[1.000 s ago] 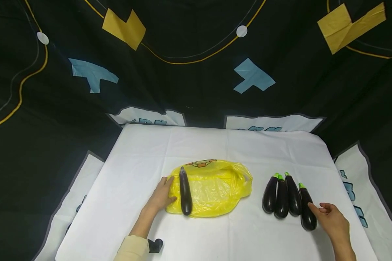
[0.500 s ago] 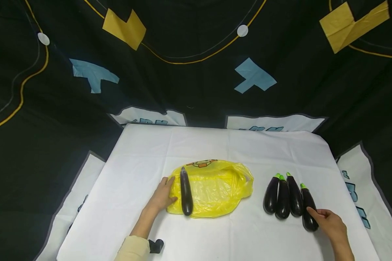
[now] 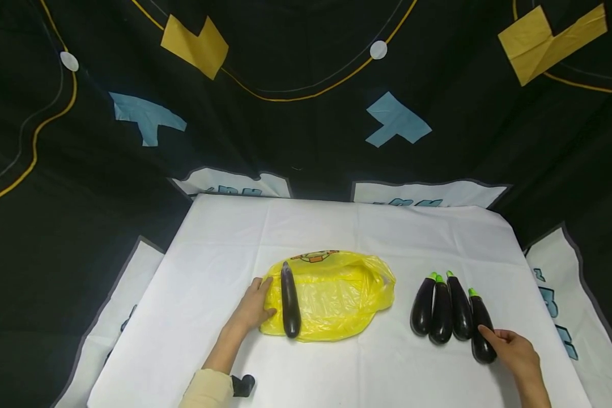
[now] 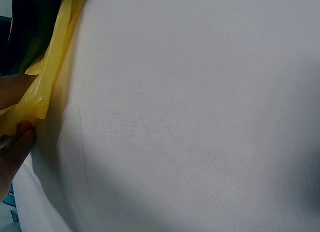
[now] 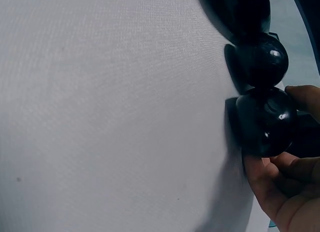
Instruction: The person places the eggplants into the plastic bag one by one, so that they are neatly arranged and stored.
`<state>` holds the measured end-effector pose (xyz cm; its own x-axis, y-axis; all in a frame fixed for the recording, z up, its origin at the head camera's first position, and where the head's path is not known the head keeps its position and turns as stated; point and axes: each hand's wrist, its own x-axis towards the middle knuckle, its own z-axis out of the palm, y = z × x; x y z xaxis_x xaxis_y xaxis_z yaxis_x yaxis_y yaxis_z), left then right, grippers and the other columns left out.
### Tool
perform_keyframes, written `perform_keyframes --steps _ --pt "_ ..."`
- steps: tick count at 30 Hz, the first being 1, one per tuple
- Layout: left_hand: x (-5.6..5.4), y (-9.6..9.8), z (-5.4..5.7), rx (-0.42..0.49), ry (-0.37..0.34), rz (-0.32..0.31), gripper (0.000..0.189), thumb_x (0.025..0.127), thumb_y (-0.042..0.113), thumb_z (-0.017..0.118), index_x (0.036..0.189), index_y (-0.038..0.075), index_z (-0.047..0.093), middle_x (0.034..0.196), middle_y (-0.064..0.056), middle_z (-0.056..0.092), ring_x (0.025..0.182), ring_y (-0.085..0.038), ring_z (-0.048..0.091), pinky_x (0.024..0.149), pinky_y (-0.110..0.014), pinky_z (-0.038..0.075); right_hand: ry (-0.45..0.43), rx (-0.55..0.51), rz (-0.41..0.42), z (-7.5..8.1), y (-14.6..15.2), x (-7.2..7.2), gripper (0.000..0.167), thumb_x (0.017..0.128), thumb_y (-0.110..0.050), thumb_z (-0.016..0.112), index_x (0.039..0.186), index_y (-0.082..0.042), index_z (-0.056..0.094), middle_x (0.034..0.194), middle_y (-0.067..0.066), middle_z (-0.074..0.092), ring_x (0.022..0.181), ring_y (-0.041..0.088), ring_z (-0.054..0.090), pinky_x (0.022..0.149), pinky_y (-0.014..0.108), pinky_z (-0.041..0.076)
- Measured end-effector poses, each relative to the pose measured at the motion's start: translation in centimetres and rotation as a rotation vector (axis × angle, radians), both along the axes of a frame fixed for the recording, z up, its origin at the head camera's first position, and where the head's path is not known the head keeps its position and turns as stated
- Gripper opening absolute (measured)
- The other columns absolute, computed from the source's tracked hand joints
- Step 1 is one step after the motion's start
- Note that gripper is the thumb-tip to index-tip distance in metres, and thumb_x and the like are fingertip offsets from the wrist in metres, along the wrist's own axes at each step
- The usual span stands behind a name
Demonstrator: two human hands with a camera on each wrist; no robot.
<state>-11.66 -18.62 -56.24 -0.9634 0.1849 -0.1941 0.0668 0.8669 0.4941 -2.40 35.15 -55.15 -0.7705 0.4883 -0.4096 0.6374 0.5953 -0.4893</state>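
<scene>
White cloth-covered surface: crumpled yellow plastic bag, edge pinched by nearly closed left hand. At right, four plump, green-capped black eggplants; rightmost eggplant gripped by part-closed right hand. Slim black eggplant laid on bag's left part.

Left hand pinches, wrist right behind its fingers; right hand pinches too, thumb opposite its fingers!

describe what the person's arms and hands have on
The left hand and right hand are bare, without gloves. A plain cream sleeve covers part of the left forearm, with a black, round-ended piece showing beside it. No sleeve shows on the right forearm.
</scene>
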Motion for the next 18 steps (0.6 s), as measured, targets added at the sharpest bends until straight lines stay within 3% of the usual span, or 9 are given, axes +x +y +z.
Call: perform_keyframes --steps 7,18 --pt "0.01 -0.02 -0.01 0.008 -0.001 0.007 0.081 0.077 0.012 0.078 0.144 -0.002 0.035 0.137 -0.021 0.037 0.126 -0.036 0.042 0.106 -0.045 0.038 0.006 -0.003 -0.023 0.00 -0.22 0.06 0.081 0.084 -0.063 0.054 0.106 0.014 0.054 0.098 0.030 0.059 0.090 0.039 0.054 0.063 0.040 0.045" --pt "-0.03 -0.01 -0.13 0.013 -0.009 0.012 0.082 0.076 0.012 0.078 0.144 -0.002 0.035 0.138 -0.021 0.037 0.127 -0.036 0.040 0.107 -0.046 0.037 0.004 0.010 -0.033 0.20 -0.44 0.11 0.080 0.085 -0.062 0.054 0.108 0.015 0.054 0.101 0.032 0.057 0.093 0.042 0.052 0.069 0.047 0.046"
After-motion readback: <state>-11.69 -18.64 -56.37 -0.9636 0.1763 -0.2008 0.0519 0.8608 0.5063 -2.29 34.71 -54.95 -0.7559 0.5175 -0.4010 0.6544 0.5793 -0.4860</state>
